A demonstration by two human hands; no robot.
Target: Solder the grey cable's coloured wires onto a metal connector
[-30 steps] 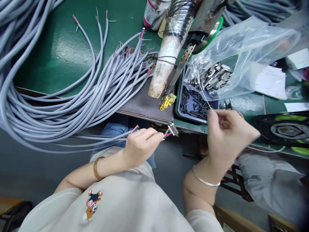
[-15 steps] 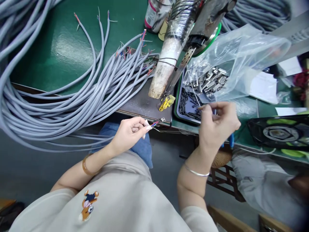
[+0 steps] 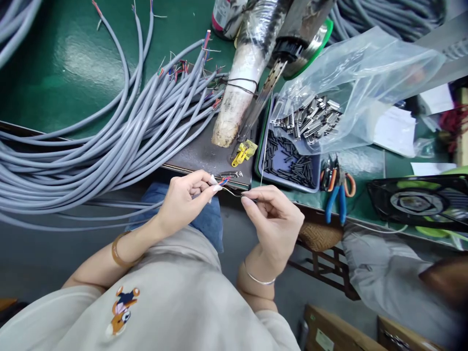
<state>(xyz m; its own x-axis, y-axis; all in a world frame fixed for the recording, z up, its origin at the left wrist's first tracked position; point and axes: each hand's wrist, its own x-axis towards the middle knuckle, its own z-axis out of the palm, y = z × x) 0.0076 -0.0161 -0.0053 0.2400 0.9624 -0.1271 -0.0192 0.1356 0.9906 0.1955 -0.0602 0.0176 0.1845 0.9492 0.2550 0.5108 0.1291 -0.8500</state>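
Observation:
In the head view my left hand (image 3: pixel 190 197) pinches a cable end whose red and blue wires (image 3: pixel 225 181) run to a small metal connector (image 3: pixel 231 174). A bare silvery wire (image 3: pixel 230 191) sticks out of this end towards the right. My right hand (image 3: pixel 274 219) is closed at the tip of that wire, thumb and forefinger on a short black tube (image 3: pixel 239 195), mostly covered by the fingers. Whether the wire has entered the tube I cannot tell. Beyond the right hand a purple tray (image 3: pixel 315 183) holds many loose black tubes (image 3: pixel 288 161).
Grey cables (image 3: pixel 120 146) cover the bench's left side. A wrapped duct nozzle (image 3: pixel 234 107) and a yellow clip (image 3: pixel 244 153) stand ahead. Metal connector shells (image 3: pixel 314 119) lie in a plastic bag. Pliers (image 3: pixel 338 192) and a fan (image 3: pixel 420 202) are rightward. A person sits at right.
My right hand has come from over the tray leftwards and down to the bare wire, uncovering the black tubes and the pliers. My left hand still holds the cable end.

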